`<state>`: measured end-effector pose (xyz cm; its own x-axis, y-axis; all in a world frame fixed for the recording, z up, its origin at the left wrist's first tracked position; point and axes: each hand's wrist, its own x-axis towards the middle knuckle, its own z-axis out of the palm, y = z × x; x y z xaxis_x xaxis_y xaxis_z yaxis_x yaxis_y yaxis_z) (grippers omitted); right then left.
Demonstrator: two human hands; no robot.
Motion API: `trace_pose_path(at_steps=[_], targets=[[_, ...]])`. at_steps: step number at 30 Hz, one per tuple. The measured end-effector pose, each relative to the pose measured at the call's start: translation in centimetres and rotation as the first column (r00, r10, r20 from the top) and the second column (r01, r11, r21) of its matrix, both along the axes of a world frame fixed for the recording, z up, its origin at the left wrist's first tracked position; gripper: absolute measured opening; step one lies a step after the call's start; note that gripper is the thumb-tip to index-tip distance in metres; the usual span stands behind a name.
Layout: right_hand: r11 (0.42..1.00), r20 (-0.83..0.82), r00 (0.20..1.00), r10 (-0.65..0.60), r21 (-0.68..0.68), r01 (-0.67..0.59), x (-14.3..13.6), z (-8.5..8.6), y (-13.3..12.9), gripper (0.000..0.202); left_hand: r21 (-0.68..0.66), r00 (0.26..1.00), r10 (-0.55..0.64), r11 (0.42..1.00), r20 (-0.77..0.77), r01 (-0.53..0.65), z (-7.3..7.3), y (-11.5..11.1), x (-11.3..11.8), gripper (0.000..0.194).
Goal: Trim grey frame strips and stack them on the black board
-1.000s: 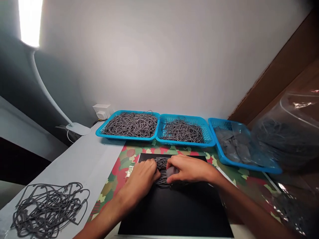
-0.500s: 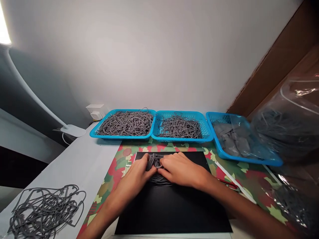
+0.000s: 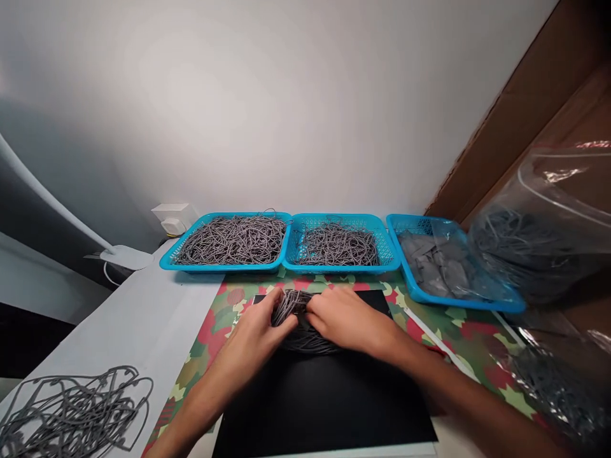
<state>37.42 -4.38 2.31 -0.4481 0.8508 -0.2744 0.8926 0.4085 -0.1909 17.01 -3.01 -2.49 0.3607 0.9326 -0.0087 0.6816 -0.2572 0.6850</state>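
A coil of grey cord [image 3: 312,344] lies on the black mat [image 3: 324,401], near its back edge. My left hand [image 3: 262,326] is closed round the coil's left side, thumb and fingers on the strands. On the coil's right side, my right hand [image 3: 346,318] is closed with its fingers curled in at the strands. The centre of the coil is dark, and the right fingertips are partly hidden there.
Behind the mat, two blue baskets [image 3: 224,267] [image 3: 341,270] hold grey cords; a third blue basket [image 3: 420,296] holds grey pieces. Loose grey cords [image 3: 81,413] lie at left. A clear bag [image 3: 529,254], white strip [image 3: 442,343] and lamp base [image 3: 126,257] are also there.
The view has shifted slightly right. My left thumb and fingers have spread wider round the coil, showing more of its left side. My right hand remains at the right side.
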Motion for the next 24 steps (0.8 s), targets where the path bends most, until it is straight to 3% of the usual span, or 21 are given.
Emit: trace_pose_path(at_steps=[4,10,17,21,24], targets=[[1.000,0.069,0.997,0.023,-0.010,-0.022,-0.7,0.6,-1.2,0.021,0.009,0.999,0.014,1.000,-0.047,-0.013,0.1,0.2,0.0,0.020],[1.000,0.143,0.990,0.014,-0.027,-0.010,-0.4,1.0,-0.8,0.014,-0.015,0.981,0.012,1.000,-0.193,-0.015,-0.5,0.6,-0.3,0.016],[1.000,0.143,0.990,0.021,-0.010,-0.020,-0.1,1.3,-0.6,0.018,-0.035,0.930,0.013,0.999,-0.368,-0.028,-1.9,1.0,-0.9,0.030],[1.000,0.147,0.989,0.014,-0.017,-0.012,0.0,1.1,-0.6,0.020,-0.036,0.899,0.003,0.999,-0.437,-0.021,-1.8,1.4,-0.8,0.040],[1.000,0.143,0.990,0.009,-0.014,-0.007,0.1,0.8,-0.6,0.019,-0.034,0.877,-0.008,0.999,-0.481,-0.010,-1.6,1.8,-0.6,0.036]])
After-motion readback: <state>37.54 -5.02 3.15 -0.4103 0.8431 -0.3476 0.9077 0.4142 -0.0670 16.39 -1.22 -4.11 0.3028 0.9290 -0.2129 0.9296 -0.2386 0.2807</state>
